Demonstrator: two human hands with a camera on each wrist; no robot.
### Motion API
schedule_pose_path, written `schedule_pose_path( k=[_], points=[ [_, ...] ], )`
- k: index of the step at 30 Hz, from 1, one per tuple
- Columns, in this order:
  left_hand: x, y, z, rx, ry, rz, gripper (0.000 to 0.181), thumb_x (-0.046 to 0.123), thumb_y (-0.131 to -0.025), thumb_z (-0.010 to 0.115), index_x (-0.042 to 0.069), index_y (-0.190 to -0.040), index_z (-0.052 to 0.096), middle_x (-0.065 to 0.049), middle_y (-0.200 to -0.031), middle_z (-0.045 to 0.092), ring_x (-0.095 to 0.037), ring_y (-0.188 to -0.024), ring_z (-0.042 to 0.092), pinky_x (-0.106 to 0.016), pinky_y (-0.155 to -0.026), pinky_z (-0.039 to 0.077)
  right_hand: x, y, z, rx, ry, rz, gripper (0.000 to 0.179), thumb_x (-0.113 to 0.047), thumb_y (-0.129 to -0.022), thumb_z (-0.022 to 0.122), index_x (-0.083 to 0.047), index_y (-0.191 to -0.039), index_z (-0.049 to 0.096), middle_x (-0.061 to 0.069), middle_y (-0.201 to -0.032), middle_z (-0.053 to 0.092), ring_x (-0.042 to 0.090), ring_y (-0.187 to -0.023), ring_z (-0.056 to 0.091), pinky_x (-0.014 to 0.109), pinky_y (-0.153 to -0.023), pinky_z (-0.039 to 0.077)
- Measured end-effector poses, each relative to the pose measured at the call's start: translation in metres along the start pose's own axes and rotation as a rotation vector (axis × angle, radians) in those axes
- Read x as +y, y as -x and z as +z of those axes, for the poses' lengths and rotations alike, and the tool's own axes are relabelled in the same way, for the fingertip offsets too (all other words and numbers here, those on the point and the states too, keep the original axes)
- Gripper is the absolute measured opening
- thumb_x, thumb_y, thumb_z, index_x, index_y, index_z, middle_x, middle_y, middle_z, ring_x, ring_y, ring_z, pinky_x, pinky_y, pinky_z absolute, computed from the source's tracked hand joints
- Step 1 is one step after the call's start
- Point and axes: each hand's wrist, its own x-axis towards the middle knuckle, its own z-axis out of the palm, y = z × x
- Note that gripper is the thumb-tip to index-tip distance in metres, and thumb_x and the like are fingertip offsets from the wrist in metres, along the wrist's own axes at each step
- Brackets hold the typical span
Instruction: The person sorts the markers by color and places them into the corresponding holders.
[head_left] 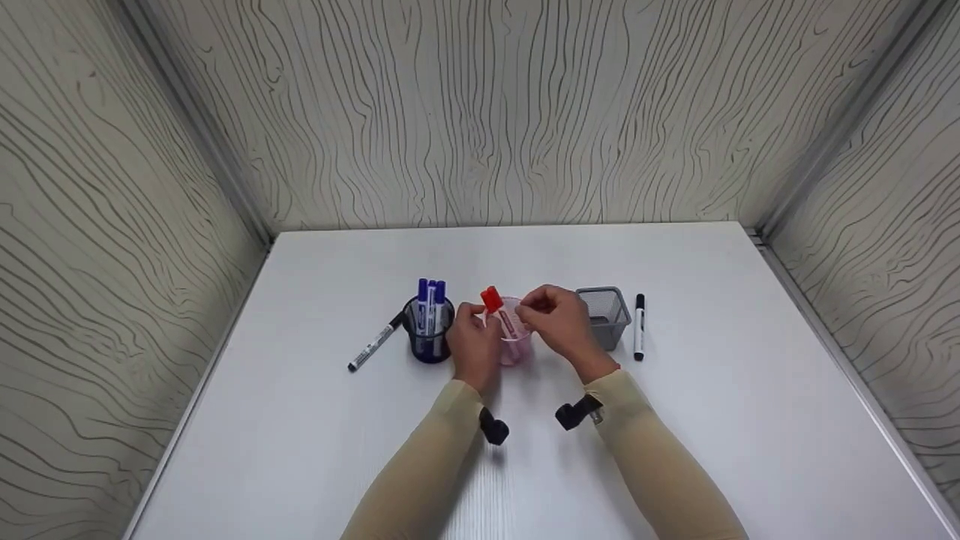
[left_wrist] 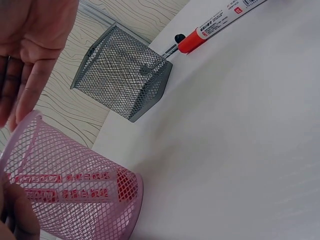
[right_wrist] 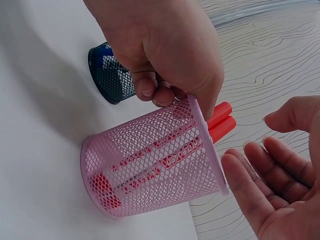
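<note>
Two red markers [head_left: 504,315] stand tilted in a pink mesh pen cup [right_wrist: 150,192], caps above the rim. My left hand [head_left: 474,346] grips the rim of this cup, with fingers curled at its outer wall in the right wrist view. On the cup's other side, my right hand [head_left: 561,319] holds nothing. Its fingers are loosely bent, the fingertips right by the rim [right_wrist: 223,185]. A further red-capped marker [left_wrist: 220,24] lies on the table in the left wrist view; in the head view it is hidden.
Left of the pink cup stands a dark round mesh cup [head_left: 429,349] with several blue markers [head_left: 430,307]. A grey mesh basket [head_left: 611,334] is on the right. Black-capped markers lie at the far left [head_left: 375,342] and beside the basket [head_left: 639,327]. Patterned panels [head_left: 480,112] border the white table.
</note>
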Motion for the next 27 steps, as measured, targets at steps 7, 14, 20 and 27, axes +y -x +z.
schedule_pose_path(
  k=[7,14,20,27],
  points=[
    [0.0008,0.0004,-0.0005,-0.009,-0.002,-0.011,0.015,0.008,-0.108,0.068,0.006,-0.123,0.068,-0.003,-0.092,0.059,-0.015,-0.084,0.054,-0.027,-0.070,0.043,-0.0009,-0.0002,-0.0020,0.002,-0.013,0.012,0.011,-0.013,-0.101,0.083,-0.004,-0.106,0.081,0.011,-0.100,0.080,0.013,-0.086,0.070,0.017,-0.072,0.060],
    [0.0011,0.0001,-0.0001,-0.009,0.004,-0.012,0.014,0.007,-0.107,0.068,0.006,-0.121,0.068,-0.003,-0.091,0.058,-0.016,-0.083,0.054,-0.027,-0.069,0.042,-0.0017,0.0000,-0.0030,-0.002,-0.021,0.024,0.010,-0.013,-0.102,0.084,-0.004,-0.107,0.081,0.011,-0.100,0.080,0.013,-0.086,0.071,0.017,-0.073,0.062],
    [0.0014,0.0004,0.0000,-0.014,0.004,-0.023,0.014,0.008,-0.108,0.067,0.007,-0.123,0.067,-0.003,-0.091,0.058,-0.015,-0.084,0.054,-0.027,-0.070,0.043,-0.0012,0.0006,-0.0047,-0.005,-0.012,0.018,0.012,-0.014,-0.102,0.084,-0.005,-0.109,0.081,0.011,-0.102,0.080,0.013,-0.088,0.071,0.021,-0.075,0.065],
    [0.0024,0.0018,-0.0009,-0.010,-0.003,-0.012,0.016,0.009,-0.109,0.067,0.006,-0.124,0.068,-0.003,-0.089,0.057,-0.016,-0.083,0.053,-0.026,-0.069,0.043,-0.0019,0.0014,-0.0076,-0.003,-0.013,0.012,0.014,-0.014,-0.103,0.084,-0.003,-0.111,0.081,0.014,-0.103,0.081,0.011,-0.085,0.073,0.023,-0.076,0.067]
  ],
)
